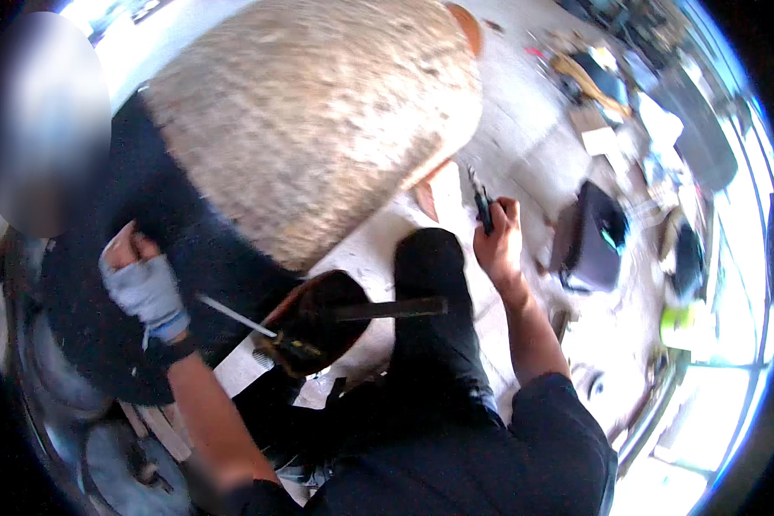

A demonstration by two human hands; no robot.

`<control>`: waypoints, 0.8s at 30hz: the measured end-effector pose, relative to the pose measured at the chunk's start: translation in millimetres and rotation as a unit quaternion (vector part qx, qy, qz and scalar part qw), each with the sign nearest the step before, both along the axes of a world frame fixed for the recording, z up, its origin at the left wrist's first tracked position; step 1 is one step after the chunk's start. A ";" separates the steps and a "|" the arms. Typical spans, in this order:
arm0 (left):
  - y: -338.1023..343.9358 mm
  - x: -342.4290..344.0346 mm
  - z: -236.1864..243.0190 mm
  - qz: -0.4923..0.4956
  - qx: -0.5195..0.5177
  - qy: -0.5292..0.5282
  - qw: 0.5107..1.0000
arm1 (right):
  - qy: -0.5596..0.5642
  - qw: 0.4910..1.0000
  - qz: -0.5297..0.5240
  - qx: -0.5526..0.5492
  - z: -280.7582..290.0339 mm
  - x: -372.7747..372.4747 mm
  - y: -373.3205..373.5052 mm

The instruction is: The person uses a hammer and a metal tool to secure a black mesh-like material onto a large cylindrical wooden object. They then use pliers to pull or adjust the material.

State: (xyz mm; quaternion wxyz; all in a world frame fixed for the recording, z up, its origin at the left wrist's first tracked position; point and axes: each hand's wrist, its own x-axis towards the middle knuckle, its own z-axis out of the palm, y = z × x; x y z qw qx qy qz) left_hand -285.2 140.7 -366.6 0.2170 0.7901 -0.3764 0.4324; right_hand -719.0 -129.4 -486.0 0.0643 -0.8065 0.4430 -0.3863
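Note:
My left hand (144,277), in a grey fingerless glove or wrap, is closed with its fingertips at the black fabric (103,318); it appears to pinch the cloth. That fabric hangs from the near left side of a large, rough, beige padded piece (318,103) with a rounded end. Off to the right, my right hand (499,241) is wrapped around a black-handled hand tool with a narrow metal tip (480,199), which looks like pliers. It is held apart from the padding. Between my arms lie a thin pale rod (236,316) and a dark bar (391,308), perhaps a tool handle.
A dark open bag or case (589,236) stands on the light floor (525,146) to my right. Scattered tools, papers and scraps (611,112) lie beyond it. A brown-edged dark seat-like object (327,297) is beside my knee. Round dark objects (129,464) sit at lower left.

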 end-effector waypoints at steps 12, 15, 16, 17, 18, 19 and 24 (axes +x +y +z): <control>5.1 14.8 -9.3 0.054 0.095 -0.099 0.989 | 0.263 0.911 -0.260 0.182 -160.4 -150.9 -61.9; 13.9 12.2 -6.4 0.085 0.107 -0.099 0.986 | 0.130 0.960 -0.187 0.161 -134.2 -101.9 -60.6; 15.2 14.7 -10.5 0.097 0.112 -0.106 0.983 | 0.075 0.970 -0.163 0.166 -122.1 -91.8 -59.0; 14.0 6.0 -6.2 0.091 0.092 -0.096 0.987 | 0.047 0.959 -0.132 0.245 -105.2 -77.1 -61.4; 7.3 -3.4 -6.3 0.086 0.076 -0.087 0.990 | -0.100 0.953 -0.032 0.284 -85.2 -66.4 -56.3; 0.1 -6.1 -1.8 0.077 0.085 -0.081 0.990 | -0.279 0.884 0.010 0.375 -80.5 -64.7 -57.1; -8.4 -3.8 3.6 0.007 -0.015 -0.104 0.994 | -0.191 0.903 0.264 0.278 45.3 54.6 -7.3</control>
